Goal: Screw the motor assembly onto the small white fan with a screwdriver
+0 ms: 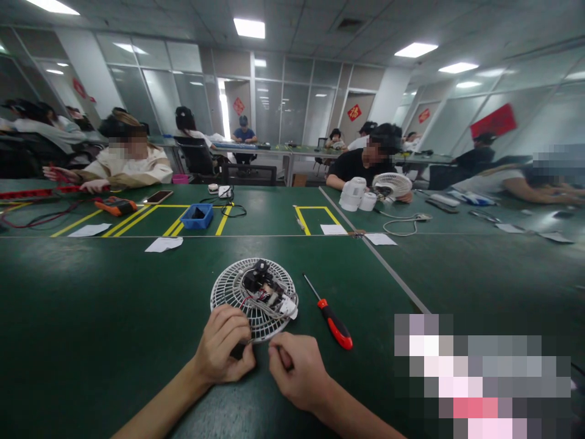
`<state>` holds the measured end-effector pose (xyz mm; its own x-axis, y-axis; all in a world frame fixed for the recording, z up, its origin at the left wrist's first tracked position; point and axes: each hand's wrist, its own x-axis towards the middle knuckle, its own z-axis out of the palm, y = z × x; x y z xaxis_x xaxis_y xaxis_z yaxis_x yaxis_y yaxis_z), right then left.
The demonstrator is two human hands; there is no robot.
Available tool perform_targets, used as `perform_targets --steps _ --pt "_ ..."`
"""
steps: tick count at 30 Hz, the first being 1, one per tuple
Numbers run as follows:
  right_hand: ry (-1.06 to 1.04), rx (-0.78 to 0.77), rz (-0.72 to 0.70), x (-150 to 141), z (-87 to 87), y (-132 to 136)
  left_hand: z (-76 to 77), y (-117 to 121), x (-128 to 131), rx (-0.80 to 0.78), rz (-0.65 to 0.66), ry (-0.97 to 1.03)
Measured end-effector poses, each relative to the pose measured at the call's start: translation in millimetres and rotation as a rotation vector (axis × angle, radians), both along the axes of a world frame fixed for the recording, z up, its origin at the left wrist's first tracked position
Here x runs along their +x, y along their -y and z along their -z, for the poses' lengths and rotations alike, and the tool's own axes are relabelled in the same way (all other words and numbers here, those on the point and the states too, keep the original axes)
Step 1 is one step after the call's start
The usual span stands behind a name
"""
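A round white fan grille (227, 277) lies in front of me with a black motor (258, 277), wiring and a white plastic piece (289, 306) on it. My left hand (225, 344) is curled at the grille's lower left rim, thumb and forefinger pinched together. Close to the lower rim, my right hand (299, 369) is closed, its thumb and forefinger also pressed together. What either pinch holds, if anything, is too small or hidden to tell. To the right of the grille lies a screwdriver (336, 323) with a red and black handle.
Beyond the grille on the green table (114, 305) are a blue bin (197, 216), paper slips (163, 244) and yellow tape outlines. Across the table, one person (361, 164) handles another fan near white housings (351, 195); another (130, 158) sits behind an orange meter (116, 206).
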<state>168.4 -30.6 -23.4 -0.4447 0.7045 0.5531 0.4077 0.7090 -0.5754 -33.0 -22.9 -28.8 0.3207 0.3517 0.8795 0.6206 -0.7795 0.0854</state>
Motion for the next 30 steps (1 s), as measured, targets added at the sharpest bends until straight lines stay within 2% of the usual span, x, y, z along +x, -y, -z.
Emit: perform_targets --steps 4,7,9,12,14,17,19,22,24,27,30 --pt "0.067 0.275 0.060 20 -9.4 -6 -0.7 0 0 -0.011 0.006 -0.006" --pt "0.097 0.316 0.150 35 -18.8 -16 -2.1 0 1 -0.009 0.004 -0.003" --pt "0.225 0.244 0.287 44 -25.3 -23 -2.8 0 1 -0.006 0.005 0.001" --pt "0.494 -0.002 0.551 53 -33.9 -31 -3.4 0 1 -0.006 0.005 0.000" --pt "0.637 -0.143 0.625 57 -37.7 -35 -3.6 0 1 -0.006 0.004 -0.005" --pt "0.663 -0.295 0.645 62 -39.2 -38 -3.7 0 0 -0.008 0.004 -0.018" --pt "0.562 -0.366 0.647 65 -37.3 -40 -3.7 0 0 -0.007 -0.001 -0.024" --pt "0.160 -0.478 0.583 70 -32.2 -44 -4.2 -1 0 0.003 -0.024 -0.020" --pt "-0.074 -0.548 0.500 70 -29.4 -46 -5.0 -1 0 0.004 -0.035 -0.014" --pt "-0.303 -0.682 0.347 66 -29.2 -46 -6.6 -1 1 0.005 -0.036 -0.007" --pt "-0.661 -0.885 0.120 61 -33.4 -42 -7.6 0 0 0.005 -0.041 -0.001"
